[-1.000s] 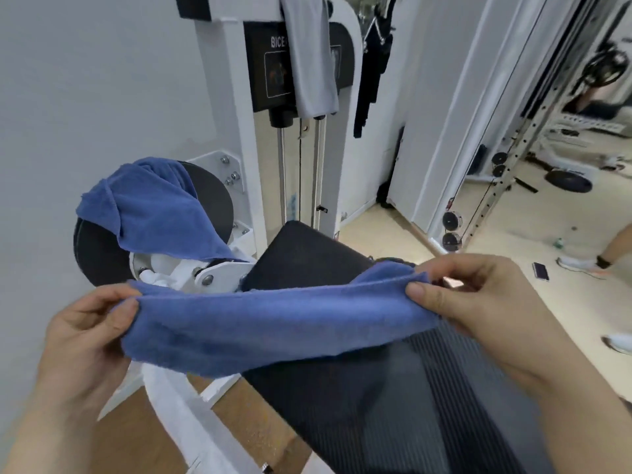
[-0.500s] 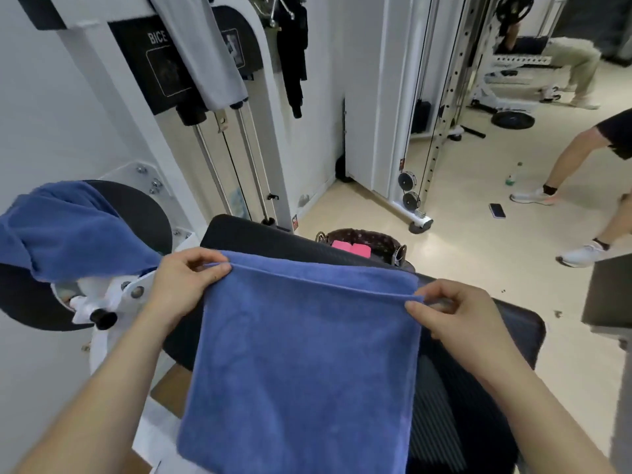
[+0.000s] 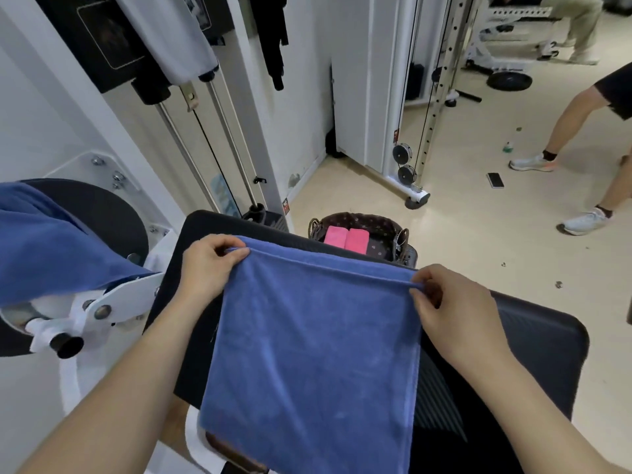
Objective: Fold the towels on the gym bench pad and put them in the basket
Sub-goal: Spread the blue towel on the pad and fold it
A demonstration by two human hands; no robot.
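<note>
Your left grip (image 3: 208, 268) and right grip (image 3: 448, 302) pinch the towel (image 3: 314, 354) by its upper corners, mid-frame; its length trails toward the lower frame, with the basket (image 3: 362, 218) just above.

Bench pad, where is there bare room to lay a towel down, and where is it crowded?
The bench pad is bare right of the blue towel, from the right hand out to its rounded edge. Left of the towel, only a thin strip shows by the left hand. The towel hangs over the middle.
</note>
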